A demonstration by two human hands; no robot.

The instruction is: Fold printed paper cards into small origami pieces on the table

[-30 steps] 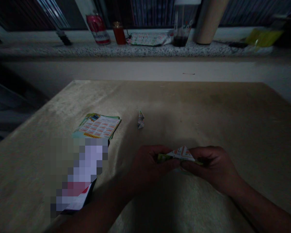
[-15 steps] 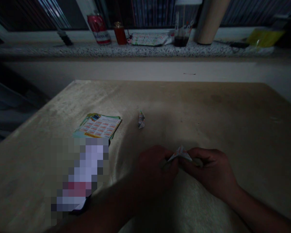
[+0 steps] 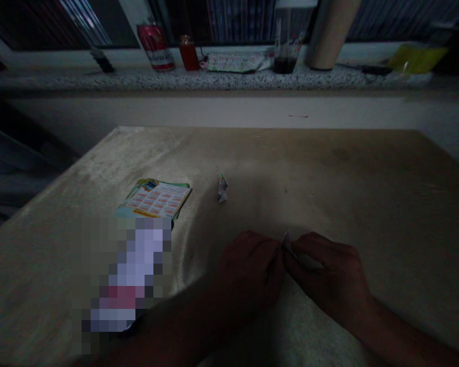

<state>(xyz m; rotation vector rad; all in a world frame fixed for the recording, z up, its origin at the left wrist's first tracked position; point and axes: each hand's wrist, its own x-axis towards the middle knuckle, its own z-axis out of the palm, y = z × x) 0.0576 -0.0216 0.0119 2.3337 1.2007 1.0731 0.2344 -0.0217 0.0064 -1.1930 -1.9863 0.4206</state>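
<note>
A small folded piece of printed paper is pinched between my two hands above the table, its pointed tip sticking up. My left hand grips its left side, fingers closed. From the right, the thumb and fingers of my right hand press on the other side. Much of the paper is hidden behind the fingers. Farther back on the table stands another small folded paper piece, touched by neither hand. A stack of printed cards lies to the left.
A blurred-out, phone-shaped object lies left of my left forearm on the table. Along the stone windowsill stand a red can, an orange bottle, a cup with dark liquid and a tan cylinder.
The paper's spread, tent-like sides have been pressed together, so it looks narrower and less of it shows. My fingers have drawn closer around it.
</note>
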